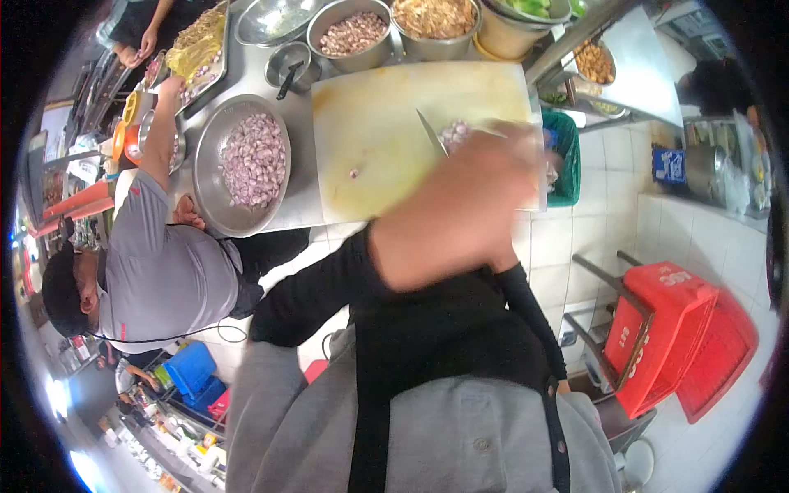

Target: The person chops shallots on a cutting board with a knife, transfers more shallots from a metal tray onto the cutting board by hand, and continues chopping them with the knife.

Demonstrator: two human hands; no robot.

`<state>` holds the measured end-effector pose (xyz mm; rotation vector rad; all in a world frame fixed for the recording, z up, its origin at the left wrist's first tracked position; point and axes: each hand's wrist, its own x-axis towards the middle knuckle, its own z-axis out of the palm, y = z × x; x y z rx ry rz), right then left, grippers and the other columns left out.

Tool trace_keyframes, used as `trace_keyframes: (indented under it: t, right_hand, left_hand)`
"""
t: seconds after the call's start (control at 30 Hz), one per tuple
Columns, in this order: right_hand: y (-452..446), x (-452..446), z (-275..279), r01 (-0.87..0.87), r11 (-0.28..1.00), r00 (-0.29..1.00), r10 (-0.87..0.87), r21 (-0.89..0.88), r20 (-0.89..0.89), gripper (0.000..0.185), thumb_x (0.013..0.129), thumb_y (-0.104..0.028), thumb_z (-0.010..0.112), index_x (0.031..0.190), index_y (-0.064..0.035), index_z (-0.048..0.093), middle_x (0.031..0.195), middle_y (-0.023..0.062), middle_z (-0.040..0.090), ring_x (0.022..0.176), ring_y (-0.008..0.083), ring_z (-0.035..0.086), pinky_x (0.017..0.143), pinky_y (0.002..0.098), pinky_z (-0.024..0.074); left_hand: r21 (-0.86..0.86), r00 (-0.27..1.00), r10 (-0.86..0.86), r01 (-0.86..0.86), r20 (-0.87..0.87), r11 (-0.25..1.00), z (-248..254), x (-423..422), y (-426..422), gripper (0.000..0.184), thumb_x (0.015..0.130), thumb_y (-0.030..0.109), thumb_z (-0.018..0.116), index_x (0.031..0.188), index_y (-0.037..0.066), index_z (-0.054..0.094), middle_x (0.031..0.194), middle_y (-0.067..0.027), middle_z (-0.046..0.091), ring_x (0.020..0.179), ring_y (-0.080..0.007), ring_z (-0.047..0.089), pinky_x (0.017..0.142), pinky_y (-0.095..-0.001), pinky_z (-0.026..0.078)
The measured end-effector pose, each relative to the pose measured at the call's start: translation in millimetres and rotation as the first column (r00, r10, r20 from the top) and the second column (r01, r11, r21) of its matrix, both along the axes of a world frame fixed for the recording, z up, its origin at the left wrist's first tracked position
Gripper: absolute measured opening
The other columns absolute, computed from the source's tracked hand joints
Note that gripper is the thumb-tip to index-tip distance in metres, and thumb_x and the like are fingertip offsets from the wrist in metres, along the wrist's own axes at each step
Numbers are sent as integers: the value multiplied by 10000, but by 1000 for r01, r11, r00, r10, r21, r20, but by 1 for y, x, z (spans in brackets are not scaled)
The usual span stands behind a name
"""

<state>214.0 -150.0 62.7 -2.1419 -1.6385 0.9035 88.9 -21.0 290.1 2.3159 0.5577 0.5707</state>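
My left hand [464, 193] reaches across the right part of the cutting board [370, 115], blurred by motion, its fingers not readable. Behind it my right hand [502, 255] is mostly hidden; only skin near the wrist shows clearly. A knife blade [430, 131] points up and left from beneath the hands, its handle hidden, so which hand touches it is unclear. Chopped purplish pieces [454, 133] lie just right of the blade. One small piece [354, 173] rests alone farther left on the board. Left of the board is a metal bowl [210, 168] with many peeled shallots [253, 160].
Metal bowls of food [353, 37] line the back, beside a small pot [289, 67]. A green-lined bin [565, 160] adjoins the board's right side. Red crates [657, 329] stand at the lower right. A co-worker [168, 267] reaches toward a tray [215, 78] at the left.
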Motion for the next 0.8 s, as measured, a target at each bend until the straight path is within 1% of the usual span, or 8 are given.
trace_keyframes:
  t: [0.1,0.17,0.33,0.4,0.5,0.57,0.7,0.8]
  right_hand:
    - [1,1,-2,27,996,1000,-29,-88,-11,287,1091,-247,542,1008,25,584,731,341,649,684,578,628,606,663,484]
    - [-5,11,-20,-66,991,998,65,117,8,292,1079,-246,550,1004,34,585,728,329,653,692,553,648,617,636,516]
    - [-9,17,-18,-291,912,956,263,290,132,244,1051,-212,567,1019,28,596,756,279,671,715,508,677,647,602,550]
    - [-13,12,-23,-132,977,990,119,167,81,243,1045,-218,575,1017,21,606,757,243,669,711,479,688,630,570,564]
    - [-21,14,-41,-161,958,979,124,238,161,278,1061,-250,548,979,9,607,760,273,674,723,490,697,626,592,562]
    - [-19,10,-27,-79,978,995,66,195,74,281,1069,-250,531,973,4,606,750,287,676,719,494,698,611,597,557]
    - [-13,3,-3,17,989,1000,-18,150,5,295,1073,-238,520,942,16,591,741,291,673,707,500,691,615,596,551]
    - [-14,8,-1,-35,984,999,36,174,-5,245,1061,-210,540,978,19,567,739,282,671,708,501,686,629,599,550]
  left_hand:
    - [-3,885,-464,465,25,886,81,21,-25,290,885,93,721,1160,5,726,1344,-198,647,1296,-405,577,1058,-503,506]
    - [-35,779,-627,627,2,778,103,29,-42,266,897,91,708,1147,2,727,1322,-198,660,1264,-395,598,1039,-492,517]
    - [-113,641,-765,758,-56,643,125,41,-60,214,927,86,677,1113,-5,729,1266,-197,690,1183,-370,650,992,-462,543]
    - [-169,637,-768,752,-62,638,127,38,-57,196,938,84,665,1099,-8,730,1244,-196,702,1151,-360,671,974,-450,554]
    - [-198,827,-561,544,-35,815,120,23,-28,175,956,81,646,1079,-12,731,1211,-195,720,1102,-345,702,946,-432,569]
    - [-144,994,-86,76,-67,987,68,7,-7,231,998,36,610,1200,2,716,1201,-179,751,1087,-324,740,962,-388,564]
    - [127,878,439,-422,-193,898,-180,-109,41,424,945,13,685,1367,56,659,1357,-205,683,1271,-385,646,1081,-451,508]
    - [94,859,465,-456,-212,885,-208,-117,17,473,887,14,720,1353,33,638,1379,-212,642,1321,-388,587,1128,-451,464]
